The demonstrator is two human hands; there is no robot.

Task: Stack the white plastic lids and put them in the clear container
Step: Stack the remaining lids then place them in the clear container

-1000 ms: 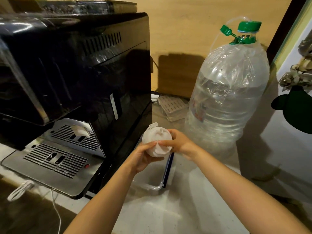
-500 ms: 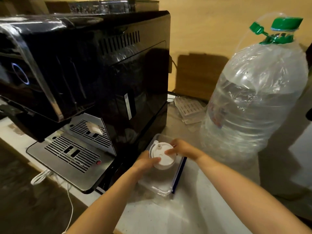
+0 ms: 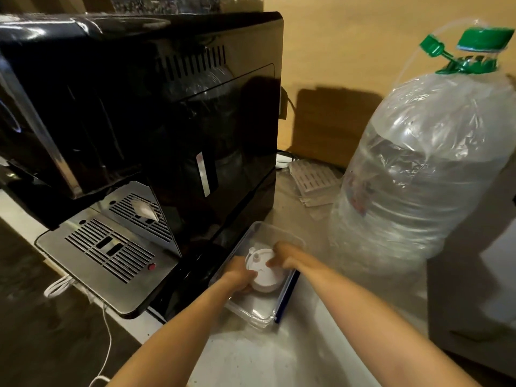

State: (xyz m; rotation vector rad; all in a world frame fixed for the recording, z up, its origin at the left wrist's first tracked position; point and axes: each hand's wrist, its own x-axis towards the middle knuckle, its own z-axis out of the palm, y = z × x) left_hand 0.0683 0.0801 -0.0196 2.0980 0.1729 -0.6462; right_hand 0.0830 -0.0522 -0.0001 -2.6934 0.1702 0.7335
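Observation:
A stack of white plastic lids (image 3: 264,276) sits low inside the clear container (image 3: 252,310), which stands on the counter beside the black coffee machine. My left hand (image 3: 237,276) grips the stack's left side and my right hand (image 3: 284,258) grips its far right edge. Both hands reach down into the container. A blue strip (image 3: 286,296) runs along the container's right rim. The bottom of the stack is hidden by my fingers.
A large black coffee machine (image 3: 145,113) with a metal drip tray (image 3: 109,255) fills the left. A big clear water bottle (image 3: 427,169) with a green cap stands at the right. A flat ribbed plastic piece (image 3: 312,180) lies behind the container. A white cable (image 3: 58,286) hangs at the counter's left edge.
Both hands have lowered the lid stack from above the container down into it. The camera has moved closer and swung left.

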